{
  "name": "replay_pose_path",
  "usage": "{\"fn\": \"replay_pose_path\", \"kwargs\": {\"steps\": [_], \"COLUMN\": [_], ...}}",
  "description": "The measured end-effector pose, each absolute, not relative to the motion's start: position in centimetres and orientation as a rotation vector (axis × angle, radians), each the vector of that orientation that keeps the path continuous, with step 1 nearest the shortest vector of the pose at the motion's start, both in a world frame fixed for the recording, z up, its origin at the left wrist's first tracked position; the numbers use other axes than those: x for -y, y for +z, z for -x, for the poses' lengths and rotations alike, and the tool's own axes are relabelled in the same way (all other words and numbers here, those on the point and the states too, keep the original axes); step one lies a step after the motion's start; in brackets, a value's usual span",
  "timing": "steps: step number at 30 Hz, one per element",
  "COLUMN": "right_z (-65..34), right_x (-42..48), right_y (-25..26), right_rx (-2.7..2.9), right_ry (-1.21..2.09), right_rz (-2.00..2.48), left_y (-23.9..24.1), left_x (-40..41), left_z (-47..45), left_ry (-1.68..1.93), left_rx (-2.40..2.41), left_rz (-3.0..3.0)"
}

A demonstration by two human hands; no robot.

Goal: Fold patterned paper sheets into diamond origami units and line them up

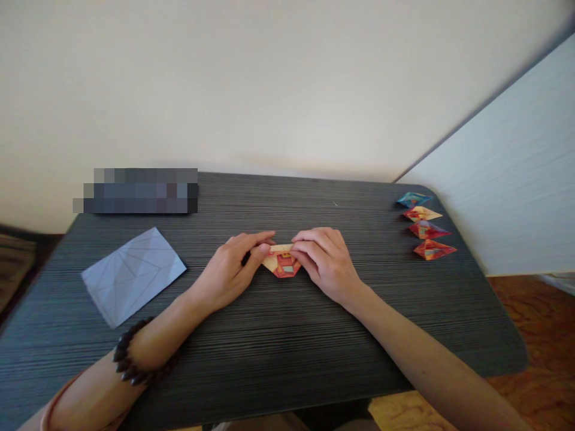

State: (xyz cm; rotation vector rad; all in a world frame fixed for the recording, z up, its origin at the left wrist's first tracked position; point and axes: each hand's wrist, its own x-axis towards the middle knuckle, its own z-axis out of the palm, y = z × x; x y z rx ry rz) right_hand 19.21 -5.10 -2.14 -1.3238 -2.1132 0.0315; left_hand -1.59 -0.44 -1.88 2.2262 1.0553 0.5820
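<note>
A folded piece of red and cream patterned paper (284, 266) lies at the middle of the dark table, with a pale folded strip along its far edge. My left hand (233, 263) grips its left end between thumb and fingers. At the right end, my right hand (327, 260) pinches the same paper, its fingertips bent over the edge. Both ends of the paper are hidden under my fingers. A dark beaded bracelet (130, 353) circles my left wrist.
Along the right edge of the table (359, 359) several pointed folded paper pieces stand in a column, among them a blue one (414, 199) and a red one (433, 249). A creased white sheet (135, 275) lies left. A blurred-out object (139, 194) sits at the back left, near the wall.
</note>
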Motion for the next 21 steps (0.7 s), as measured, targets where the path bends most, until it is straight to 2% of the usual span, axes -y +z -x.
{"fn": "replay_pose_path", "kwargs": {"steps": [6, 14, 21], "right_z": [-19.3, -19.6, -19.8], "right_x": [5.1, 4.7, 5.1], "right_y": [-2.1, -2.9, -2.5], "right_rx": [2.109, 1.888, 2.015], "right_ry": [0.057, 0.452, 0.247], "right_rz": [1.220, 1.279, 1.268], "left_y": [-1.6, -1.6, -1.7], "left_x": [0.7, 0.2, -0.4], "left_z": [1.4, 1.7, 2.7], "left_ry": [0.516, 0.644, 0.976], "left_rx": [-1.104, -1.075, -0.810], "left_rz": [-2.196, -2.136, -2.548]}}
